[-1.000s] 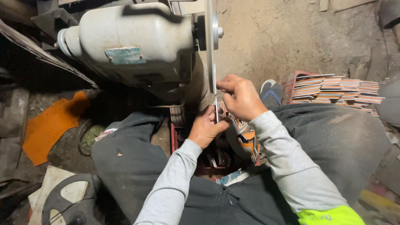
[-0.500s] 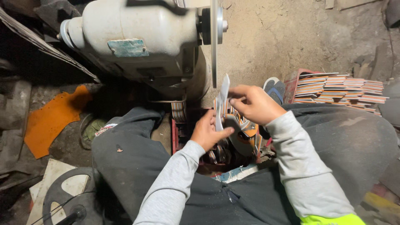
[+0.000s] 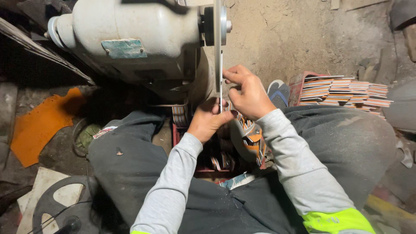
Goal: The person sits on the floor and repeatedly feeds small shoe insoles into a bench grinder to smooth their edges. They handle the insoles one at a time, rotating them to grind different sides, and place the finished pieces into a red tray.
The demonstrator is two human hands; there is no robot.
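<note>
My view, person's dress: light grey long sleeves (image 3: 299, 173), ribbed cuffs, on both arms. Fluorescent yellow-green band (image 3: 336, 222) at my right upper sleeve. Dark grey trousers (image 3: 130, 164), dusty, small pale flecks on left thigh. Hands (image 3: 249, 93) bare, ungloved.

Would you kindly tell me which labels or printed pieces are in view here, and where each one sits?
Label plate: on the pale motor housing, rectangular, worn teal.
Printed flat pieces: stacked at right, orange, white and dark edges.
Thin piece: held edge-on by both hands at the wheel.
</note>
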